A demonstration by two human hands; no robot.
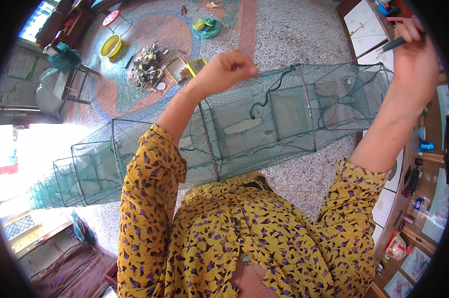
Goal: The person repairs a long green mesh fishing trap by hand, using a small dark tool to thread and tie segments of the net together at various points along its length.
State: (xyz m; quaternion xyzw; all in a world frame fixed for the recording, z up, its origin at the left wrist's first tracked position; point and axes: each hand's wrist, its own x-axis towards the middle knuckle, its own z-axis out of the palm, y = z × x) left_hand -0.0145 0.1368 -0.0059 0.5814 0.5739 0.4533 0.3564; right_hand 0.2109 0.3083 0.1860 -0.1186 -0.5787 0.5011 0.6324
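Note:
A long green mesh fishing trap [239, 144] with rectangular metal frames stretches across in front of my body, from the far left to the right. Over its upper edge is my left hand [229, 72], its fingers pinched together; whatever may be between them is too small to make out. My right hand [415, 57] is raised at the upper right, beside the trap's right end. Its fingers are closed on a small tool with a dark green handle [394, 43] and thin pale tips. A dark green cord [268, 94] lies along the mesh near my left hand.
Beyond the trap, a pile of small parts [149, 67], an open yellow box [177, 69], a yellow basin [111, 45], a red-topped stool [111, 18] and a green plastic bag [206, 28] are on the floor. White cabinets [366, 25] and a cluttered wooden top [415, 218] line the right side.

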